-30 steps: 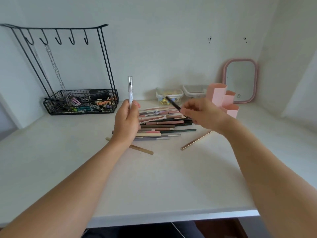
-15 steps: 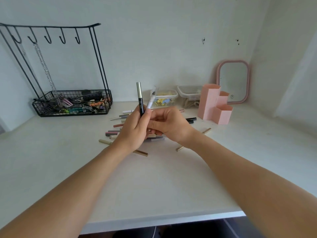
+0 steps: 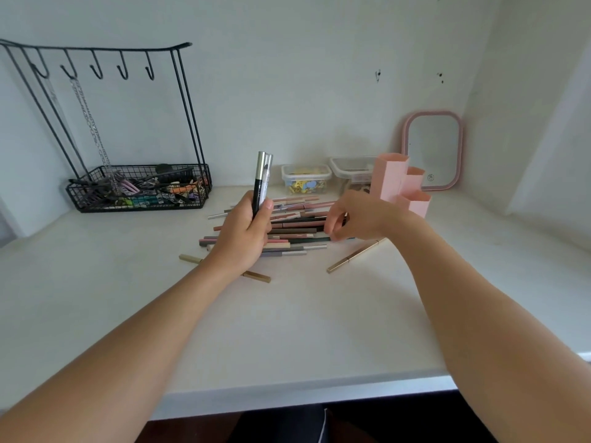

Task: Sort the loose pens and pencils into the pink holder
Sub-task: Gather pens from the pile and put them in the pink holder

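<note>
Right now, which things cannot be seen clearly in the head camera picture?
- Head view: whether the right hand pinches a pen from the loose pile of pens and pencils; its own fingers hide the tips.
- Head view: inside of the pink three-tube holder; its walls hide it.
- Head view: the lower ends of the upright pens; the left hand covers them.

Home vanity desk — pink mirror (image 3: 433, 151), jewellery rack (image 3: 105, 123)

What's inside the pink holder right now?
Nothing shows above the rims of the pink holder; its walls hide the inside. The left hand holds two pens upright, and the pile lies on the table.
</note>
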`<action>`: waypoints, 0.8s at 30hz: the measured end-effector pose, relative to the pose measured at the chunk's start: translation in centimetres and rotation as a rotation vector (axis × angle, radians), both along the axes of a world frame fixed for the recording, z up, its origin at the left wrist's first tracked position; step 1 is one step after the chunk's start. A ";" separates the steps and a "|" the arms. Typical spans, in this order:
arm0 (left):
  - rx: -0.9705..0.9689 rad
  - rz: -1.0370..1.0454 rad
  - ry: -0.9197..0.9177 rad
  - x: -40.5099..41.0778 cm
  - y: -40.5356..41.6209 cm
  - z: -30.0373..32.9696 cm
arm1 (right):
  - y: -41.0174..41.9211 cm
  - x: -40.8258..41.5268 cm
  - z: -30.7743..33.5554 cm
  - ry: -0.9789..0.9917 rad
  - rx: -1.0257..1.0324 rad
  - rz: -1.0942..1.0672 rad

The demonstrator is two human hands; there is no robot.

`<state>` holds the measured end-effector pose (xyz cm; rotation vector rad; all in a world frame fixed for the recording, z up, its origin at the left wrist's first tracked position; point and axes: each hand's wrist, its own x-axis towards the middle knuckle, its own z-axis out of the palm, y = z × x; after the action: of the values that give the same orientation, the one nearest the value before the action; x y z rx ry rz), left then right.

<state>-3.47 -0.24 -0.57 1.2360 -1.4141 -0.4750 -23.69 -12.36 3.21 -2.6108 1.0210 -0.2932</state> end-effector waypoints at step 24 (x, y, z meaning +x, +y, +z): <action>0.048 0.080 0.119 0.3 -1.3 -0.3 | 0.0 -1.4 0.8 -0.269 0.305 -0.001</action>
<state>-3.16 -1.50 -0.90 1.2770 -1.2548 -0.5215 -25.09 -12.35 4.05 -2.2266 0.8951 -0.4380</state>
